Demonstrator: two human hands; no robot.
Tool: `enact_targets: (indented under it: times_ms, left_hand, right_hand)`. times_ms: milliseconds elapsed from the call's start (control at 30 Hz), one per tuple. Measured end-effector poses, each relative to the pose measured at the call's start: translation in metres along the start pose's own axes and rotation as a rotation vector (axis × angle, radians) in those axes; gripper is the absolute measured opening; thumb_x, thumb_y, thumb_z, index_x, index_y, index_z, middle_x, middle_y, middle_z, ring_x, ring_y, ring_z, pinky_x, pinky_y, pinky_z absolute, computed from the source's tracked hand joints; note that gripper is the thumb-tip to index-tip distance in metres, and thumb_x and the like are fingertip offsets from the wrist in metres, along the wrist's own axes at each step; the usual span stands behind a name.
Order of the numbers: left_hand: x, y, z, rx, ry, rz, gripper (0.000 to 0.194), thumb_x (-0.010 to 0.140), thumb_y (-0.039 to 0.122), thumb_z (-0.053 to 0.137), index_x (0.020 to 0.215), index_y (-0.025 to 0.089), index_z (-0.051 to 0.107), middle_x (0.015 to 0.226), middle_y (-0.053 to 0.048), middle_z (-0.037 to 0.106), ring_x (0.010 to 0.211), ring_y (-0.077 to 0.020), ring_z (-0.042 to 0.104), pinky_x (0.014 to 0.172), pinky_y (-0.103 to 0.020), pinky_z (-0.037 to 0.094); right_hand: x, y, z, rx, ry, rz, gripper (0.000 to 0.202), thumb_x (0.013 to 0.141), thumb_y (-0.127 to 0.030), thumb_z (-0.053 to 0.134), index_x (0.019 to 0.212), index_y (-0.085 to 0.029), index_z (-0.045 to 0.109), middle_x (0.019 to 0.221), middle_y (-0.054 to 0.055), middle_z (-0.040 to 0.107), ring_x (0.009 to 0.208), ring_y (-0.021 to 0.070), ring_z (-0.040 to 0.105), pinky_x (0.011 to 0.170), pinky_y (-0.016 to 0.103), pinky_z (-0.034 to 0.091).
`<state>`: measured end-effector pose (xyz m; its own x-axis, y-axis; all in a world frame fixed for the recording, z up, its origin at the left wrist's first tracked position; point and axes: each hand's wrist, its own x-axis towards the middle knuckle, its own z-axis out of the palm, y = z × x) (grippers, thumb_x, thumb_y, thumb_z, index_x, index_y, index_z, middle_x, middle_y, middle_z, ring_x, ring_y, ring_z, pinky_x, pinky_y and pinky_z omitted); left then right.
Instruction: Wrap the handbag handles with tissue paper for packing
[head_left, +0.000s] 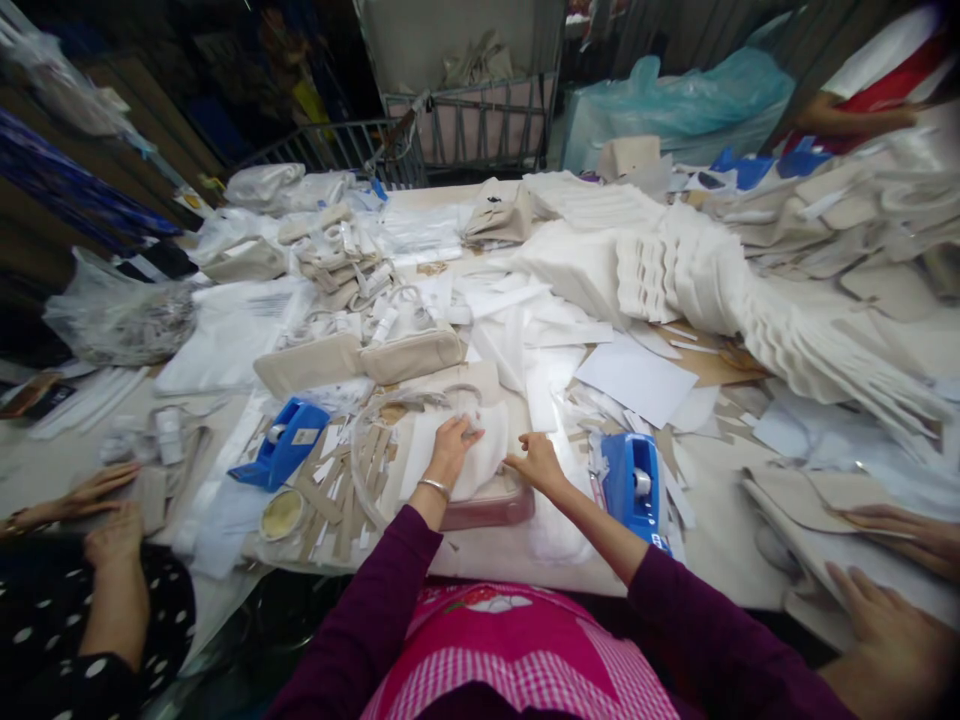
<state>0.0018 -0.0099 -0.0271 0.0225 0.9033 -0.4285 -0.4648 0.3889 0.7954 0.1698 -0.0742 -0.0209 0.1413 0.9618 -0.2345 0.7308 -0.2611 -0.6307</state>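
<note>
The left hand [450, 452] is resting with bent fingers on a white sheet [486, 468], its grip unclear. The right hand [538, 463] is curling its fingers near the sheet's right edge; whether it is pinching anything, I cannot tell. The sheet is lying over a reddish-based bag [487, 512] on the near desk [720, 545], between a left blue dispenser [291, 445] and a right blue dispenser [621, 488].

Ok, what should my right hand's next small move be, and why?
Perhaps bring the right hand slightly inward to steady the white sheet: the left hand is over it, the right hand is close by its right edge, and the sheet lies partly over the reddish item. Contact there is unclear.
</note>
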Motion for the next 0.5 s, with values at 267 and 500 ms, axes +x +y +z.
enact_targets:
  times_ms: [267, 500]
  left_hand:
    - [0.001, -0.002, -0.001, 0.001, 0.006, 0.013, 0.016, 0.069, 0.025, 0.07, 0.078, 0.013, 0.064, 0.088, -0.008, 0.065, 0.087, -0.0175, 0.059, 0.078, -0.039, 0.054]
    - [-0.004, 0.001, 0.002, -0.051, 0.027, -0.028, 0.014, 0.071, 0.021, 0.07, 0.077, 0.011, 0.063, 0.086, -0.009, 0.064, 0.084, -0.0172, 0.059, 0.078, -0.041, 0.055]
  right_hand:
    - [0.0, -0.041, 0.014, -0.238, -0.279, -0.134, 0.034, 0.075, -0.029, 0.056, 0.104, -0.014, 0.065, 0.102, 0.015, 0.064, 0.099, 0.0297, 0.055, 0.085, 0.038, 0.037]
    - [0.009, -0.034, 0.01, -0.108, -0.321, -0.176, 0.021, 0.069, -0.02, 0.059, 0.088, -0.019, 0.07, 0.091, 0.011, 0.07, 0.088, 0.0255, 0.061, 0.082, 0.036, 0.04]
